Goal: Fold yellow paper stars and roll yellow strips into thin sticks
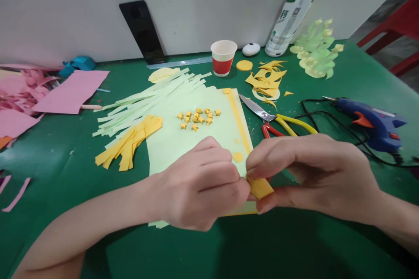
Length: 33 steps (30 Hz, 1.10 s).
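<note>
A yellow paper strip (261, 188) is held between my two hands, over the front right corner of the pale green paper sheets (170, 152). My right hand (314, 174) pinches it between thumb and fingers. My left hand (206, 185) is closed at the strip's other end, its fingertips hidden from me. Several small folded yellow paper stars (196, 118) lie on the green sheets beyond my hands. To their left is a fanned bundle of yellow paper strips (131, 141). A yellow paper disc (237, 157) rests near my left knuckles.
Scissors (262, 111) with red and yellow handles lie behind my right hand, near a blue glue gun (369, 122) and its cord. A paper cup (223, 57), a white bottle (293, 13) and a black phone (143, 32) stand along the wall. Pink paper (72, 91) lies left.
</note>
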Each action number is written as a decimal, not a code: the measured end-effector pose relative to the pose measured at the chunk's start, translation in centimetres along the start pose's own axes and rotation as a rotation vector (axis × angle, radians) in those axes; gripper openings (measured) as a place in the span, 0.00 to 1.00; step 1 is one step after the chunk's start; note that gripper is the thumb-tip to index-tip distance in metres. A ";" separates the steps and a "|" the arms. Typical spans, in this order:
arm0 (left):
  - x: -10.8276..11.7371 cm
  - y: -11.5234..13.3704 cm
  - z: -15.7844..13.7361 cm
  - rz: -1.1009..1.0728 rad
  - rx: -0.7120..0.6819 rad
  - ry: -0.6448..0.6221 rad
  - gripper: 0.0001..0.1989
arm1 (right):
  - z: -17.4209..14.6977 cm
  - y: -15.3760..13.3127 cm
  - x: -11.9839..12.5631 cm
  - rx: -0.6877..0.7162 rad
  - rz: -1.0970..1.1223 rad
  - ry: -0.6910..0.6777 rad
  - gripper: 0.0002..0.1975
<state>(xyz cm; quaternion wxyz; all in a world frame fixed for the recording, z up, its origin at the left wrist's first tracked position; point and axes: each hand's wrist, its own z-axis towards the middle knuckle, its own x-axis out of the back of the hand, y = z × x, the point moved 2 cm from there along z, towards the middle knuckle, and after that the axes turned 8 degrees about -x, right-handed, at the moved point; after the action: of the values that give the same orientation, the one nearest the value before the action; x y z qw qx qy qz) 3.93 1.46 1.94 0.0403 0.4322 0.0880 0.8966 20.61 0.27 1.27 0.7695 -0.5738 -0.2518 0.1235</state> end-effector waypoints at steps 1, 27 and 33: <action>0.1 0.0 0.1 -0.018 0.012 -0.005 0.13 | 0.1 0.1 0.1 -0.005 0.028 -0.019 0.11; 0.1 0.0 0.1 0.230 0.021 0.019 0.10 | 0.0 -0.1 0.6 0.035 -0.042 0.042 0.11; 0.2 0.2 -0.2 0.107 -0.011 -0.013 0.18 | -0.1 -0.3 0.1 0.056 -0.051 0.045 0.10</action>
<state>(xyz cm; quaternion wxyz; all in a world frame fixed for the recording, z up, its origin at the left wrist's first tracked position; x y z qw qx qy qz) 3.67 1.30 2.03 -0.0049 0.4418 0.0596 0.8951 20.73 0.16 1.51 0.7937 -0.5480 -0.2452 0.0979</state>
